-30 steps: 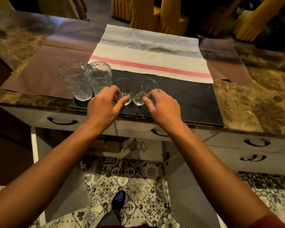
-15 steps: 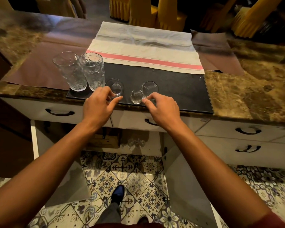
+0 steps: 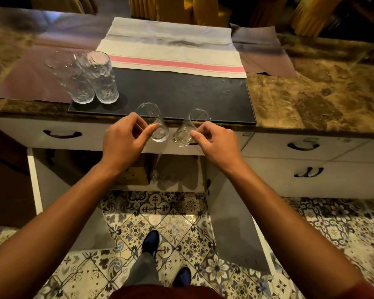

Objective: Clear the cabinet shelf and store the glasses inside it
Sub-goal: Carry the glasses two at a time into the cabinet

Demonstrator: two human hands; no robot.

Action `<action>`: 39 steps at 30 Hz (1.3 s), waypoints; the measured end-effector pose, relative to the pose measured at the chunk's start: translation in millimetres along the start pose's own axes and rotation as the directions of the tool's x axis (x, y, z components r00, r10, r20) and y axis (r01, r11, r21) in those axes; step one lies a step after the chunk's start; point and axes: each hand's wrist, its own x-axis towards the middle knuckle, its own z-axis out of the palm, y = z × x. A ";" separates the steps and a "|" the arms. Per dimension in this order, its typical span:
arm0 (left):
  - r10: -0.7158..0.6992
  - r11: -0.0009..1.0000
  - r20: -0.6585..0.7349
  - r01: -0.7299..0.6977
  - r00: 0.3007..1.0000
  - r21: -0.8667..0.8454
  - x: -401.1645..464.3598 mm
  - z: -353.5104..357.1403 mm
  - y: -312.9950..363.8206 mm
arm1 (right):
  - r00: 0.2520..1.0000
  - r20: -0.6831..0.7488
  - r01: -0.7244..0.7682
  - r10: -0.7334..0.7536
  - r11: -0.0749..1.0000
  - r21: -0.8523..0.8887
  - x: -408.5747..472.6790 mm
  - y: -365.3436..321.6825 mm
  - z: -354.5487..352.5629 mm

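two small clear glasses are gripped, one in each hand, and have just been lifted off the black mat (image 3: pixel 181 93) and drawn past the front edge of the worktop (image 3: pixel 311 93); half a second earlier both were resting on the mat near that edge. the left hand (image 3: pixel 125 139) is closed on the left small glass (image 3: pixel 154 124), thumb against its side, and the right hand (image 3: pixel 216 143) is closed on the right small glass (image 3: pixel 187 130) in the same way. both glasses are tilted, mouths facing away from the person. this is judged to be the carry toward the open cabinet (image 3: pixel 117 169) below the drawers, where faint glassware can be made out on the shelf, though blurred. two tall textured glasses (image 3: pixel 91 76) are left standing, touching each other, at the front left corner of the mat, so more trips seem needed. a striped cloth (image 3: pixel 171 48) is spread along the rear edge of the mat. open room is seen between the hands and the cabinet mouth, with both doors swung wide; the worktop's front edge and the drawer handles (image 3: pixel 62 134) overhang the path, and a knock against them is the likely hazard.
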 end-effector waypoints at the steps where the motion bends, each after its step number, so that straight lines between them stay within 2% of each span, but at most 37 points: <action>1: 0.007 1.000 0.005 -0.007 1.000 -0.010 -4.6 1.9 4.4 | 1.000 0.004 -0.002 0.002 1.000 -0.001 -6.5 4.5 -1.9; 10: 0.009 0.993 0.121 0.006 0.993 -0.122 -53.8 11.5 29.4 | 0.993 0.095 -0.077 0.075 0.997 0.021 -52.2 32.8 -6.2; 19: -0.022 0.989 0.253 0.058 0.967 -0.138 -85.4 46.9 25.2 | 0.970 0.164 -0.185 0.178 0.982 0.031 -85.2 69.6 6.8; 28: -0.081 0.989 0.432 0.124 0.899 -0.074 -96.7 131.5 -22.9 | 0.913 0.188 -0.362 0.363 0.931 -0.041 -85.4 133.1 58.6; 33: -0.094 0.990 0.544 0.137 0.834 -0.039 -95.2 182.0 -59.4 | 0.874 0.221 -0.425 0.432 0.901 -0.084 -63.1 165.4 95.2; 39: -0.089 0.991 0.586 0.131 0.805 -0.029 -93.5 244.4 -109.0 | 0.882 0.182 -0.431 0.435 0.900 -0.065 -46.5 211.4 158.2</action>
